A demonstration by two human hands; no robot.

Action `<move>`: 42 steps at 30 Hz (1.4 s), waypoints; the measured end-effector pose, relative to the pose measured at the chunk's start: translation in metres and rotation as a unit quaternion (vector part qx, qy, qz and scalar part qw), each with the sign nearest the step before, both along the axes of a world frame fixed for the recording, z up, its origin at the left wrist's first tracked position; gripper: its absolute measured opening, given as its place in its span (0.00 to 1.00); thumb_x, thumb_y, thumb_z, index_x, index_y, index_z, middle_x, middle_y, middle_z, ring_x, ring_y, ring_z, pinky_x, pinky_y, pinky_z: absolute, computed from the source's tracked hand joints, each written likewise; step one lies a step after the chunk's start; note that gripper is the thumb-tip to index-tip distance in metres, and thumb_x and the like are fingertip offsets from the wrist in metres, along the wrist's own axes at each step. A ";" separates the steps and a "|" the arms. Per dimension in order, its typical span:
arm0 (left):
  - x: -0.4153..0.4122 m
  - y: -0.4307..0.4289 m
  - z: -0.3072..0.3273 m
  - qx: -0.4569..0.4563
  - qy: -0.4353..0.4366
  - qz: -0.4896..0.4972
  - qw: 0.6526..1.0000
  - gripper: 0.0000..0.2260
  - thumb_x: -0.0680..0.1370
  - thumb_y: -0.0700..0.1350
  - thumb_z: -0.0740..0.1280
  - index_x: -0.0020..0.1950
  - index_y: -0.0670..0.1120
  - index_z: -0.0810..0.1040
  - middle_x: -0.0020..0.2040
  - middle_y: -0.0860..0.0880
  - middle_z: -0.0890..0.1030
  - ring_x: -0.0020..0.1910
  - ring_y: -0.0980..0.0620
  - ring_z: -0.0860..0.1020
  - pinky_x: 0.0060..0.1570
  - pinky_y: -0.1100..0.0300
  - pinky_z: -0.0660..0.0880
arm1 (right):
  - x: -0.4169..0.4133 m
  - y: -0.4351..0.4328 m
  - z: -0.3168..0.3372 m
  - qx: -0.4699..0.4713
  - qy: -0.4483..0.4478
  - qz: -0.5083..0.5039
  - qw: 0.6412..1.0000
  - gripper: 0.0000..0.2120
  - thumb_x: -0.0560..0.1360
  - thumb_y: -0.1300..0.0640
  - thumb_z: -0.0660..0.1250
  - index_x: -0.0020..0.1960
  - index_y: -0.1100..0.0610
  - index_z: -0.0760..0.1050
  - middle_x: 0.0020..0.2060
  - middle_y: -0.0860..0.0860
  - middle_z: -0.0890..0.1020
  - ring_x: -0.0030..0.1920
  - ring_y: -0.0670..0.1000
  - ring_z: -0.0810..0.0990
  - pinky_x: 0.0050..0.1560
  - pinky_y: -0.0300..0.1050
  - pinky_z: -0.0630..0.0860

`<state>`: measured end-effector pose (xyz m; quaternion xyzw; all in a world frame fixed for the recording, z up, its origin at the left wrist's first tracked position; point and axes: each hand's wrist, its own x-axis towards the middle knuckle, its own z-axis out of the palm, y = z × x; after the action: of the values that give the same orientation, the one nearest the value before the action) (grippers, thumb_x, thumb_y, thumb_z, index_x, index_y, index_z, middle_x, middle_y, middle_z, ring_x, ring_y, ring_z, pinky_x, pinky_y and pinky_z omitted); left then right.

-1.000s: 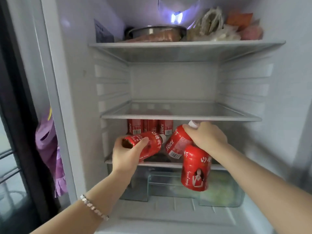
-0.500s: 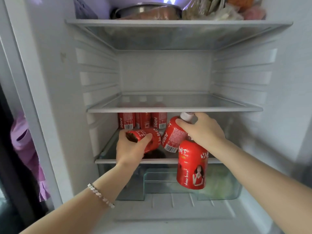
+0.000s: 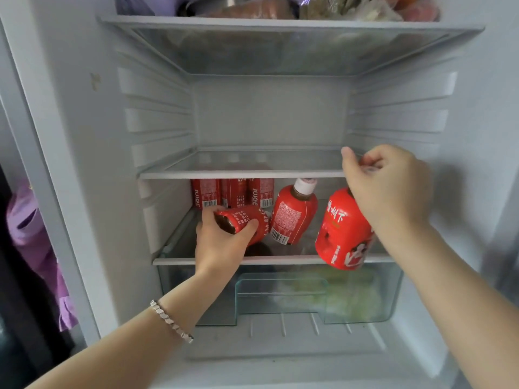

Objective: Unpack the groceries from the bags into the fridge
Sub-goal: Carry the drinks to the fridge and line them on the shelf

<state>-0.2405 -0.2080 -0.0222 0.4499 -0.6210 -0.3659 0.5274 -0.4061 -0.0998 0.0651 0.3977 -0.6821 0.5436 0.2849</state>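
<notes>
L hand [image 3: 222, 245] grip curled round red plastic juice bottle [image 3: 247, 221] over glass shelf [image 3: 280, 259]; R hand [image 3: 390, 186] grip clutches 2nd red bottle [image 3: 344, 231] by neck.

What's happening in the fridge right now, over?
Left hand grips sideways bottle on shelf. Right hand holds hanging bottle by top. Tilted bottle between them.

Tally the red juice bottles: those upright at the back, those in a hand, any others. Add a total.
Upright back-row bottles on the lower shelf: 3
Held: 2, the lying bottle in the left hand and the hanging bottle in the right hand
Unheld tilted bottle: 1
Total: 6 red juice bottles
</notes>
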 end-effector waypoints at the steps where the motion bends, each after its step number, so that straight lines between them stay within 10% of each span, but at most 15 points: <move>1: 0.000 0.000 0.000 0.000 0.000 0.000 1.000 0.29 0.68 0.52 0.75 0.64 0.54 0.65 0.62 0.50 0.72 0.56 0.52 0.73 0.56 0.55 0.74 | -0.002 -0.005 -0.003 0.002 -0.002 0.000 1.000 0.16 0.73 0.45 0.68 0.39 0.59 0.78 0.31 0.52 0.78 0.43 0.61 0.80 0.39 0.45 0.67; 6: 0.001 0.002 -0.001 0.007 0.004 -0.002 1.000 0.30 0.69 0.52 0.75 0.65 0.54 0.64 0.63 0.50 0.72 0.58 0.51 0.74 0.56 0.55 0.74 | -0.007 -0.027 -0.036 -0.015 -0.014 0.019 1.000 0.21 0.69 0.40 0.71 0.41 0.60 0.76 0.33 0.56 0.81 0.38 0.60 0.80 0.37 0.44 0.68; 13: -0.001 0.003 -0.002 -0.003 0.005 0.004 1.000 0.28 0.69 0.51 0.75 0.63 0.54 0.65 0.62 0.50 0.72 0.56 0.52 0.74 0.54 0.56 0.74 | 0.007 -0.026 -0.061 -0.002 -0.051 0.033 0.998 0.30 0.73 0.44 0.66 0.67 0.63 0.66 0.58 0.59 0.75 0.58 0.61 0.71 0.56 0.53 0.69; 20: -0.003 0.002 -0.005 -0.001 0.007 0.007 1.000 0.29 0.69 0.52 0.75 0.64 0.54 0.64 0.63 0.50 0.72 0.55 0.53 0.73 0.53 0.57 0.74 | -0.008 -0.041 -0.047 0.142 -0.153 0.075 0.975 0.19 0.77 0.48 0.62 0.56 0.63 0.66 0.52 0.60 0.78 0.51 0.62 0.77 0.42 0.46 0.68; 26: -0.003 0.000 -0.003 0.013 0.020 0.019 1.000 0.30 0.68 0.53 0.75 0.65 0.53 0.64 0.61 0.50 0.73 0.57 0.50 0.75 0.55 0.53 0.75 | 0.003 -0.044 -0.069 0.080 -0.068 -0.012 0.994 0.33 0.71 0.44 0.67 0.65 0.66 0.65 0.61 0.64 0.69 0.65 0.63 0.64 0.66 0.59 0.62; 29: -0.003 -0.002 -0.005 0.011 0.015 0.017 1.000 0.30 0.68 0.53 0.75 0.65 0.53 0.64 0.60 0.50 0.74 0.55 0.50 0.76 0.54 0.54 0.76 | 0.041 -0.035 -0.108 -0.025 0.095 0.082 0.992 0.34 0.69 0.43 0.67 0.65 0.65 0.63 0.61 0.64 0.68 0.64 0.61 0.66 0.67 0.55 0.65; 33: -0.002 -0.006 0.000 0.046 0.052 0.030 0.997 0.29 0.68 0.52 0.75 0.65 0.50 0.67 0.56 0.49 0.76 0.53 0.49 0.78 0.53 0.49 0.78 | 0.058 -0.056 -0.096 0.054 -0.026 0.247 0.967 0.49 0.64 0.40 0.73 0.73 0.60 0.53 0.68 0.58 0.65 0.70 0.56 0.64 0.70 0.53 0.66; 42: 0.024 -0.009 0.016 0.037 -0.081 0.034 0.995 0.29 0.68 0.53 0.75 0.60 0.48 0.64 0.53 0.50 0.75 0.50 0.51 0.76 0.46 0.58 0.73 | 0.054 -0.096 -0.065 0.165 -0.028 0.177 0.970 0.28 0.74 0.51 0.67 0.68 0.62 0.62 0.62 0.57 0.68 0.61 0.58 0.69 0.61 0.51 0.71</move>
<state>-0.2169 -0.2174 -0.0063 0.5180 -0.6318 -0.3335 0.4705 -0.3522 -0.1960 0.0003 0.5380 -0.6890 0.4762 0.0951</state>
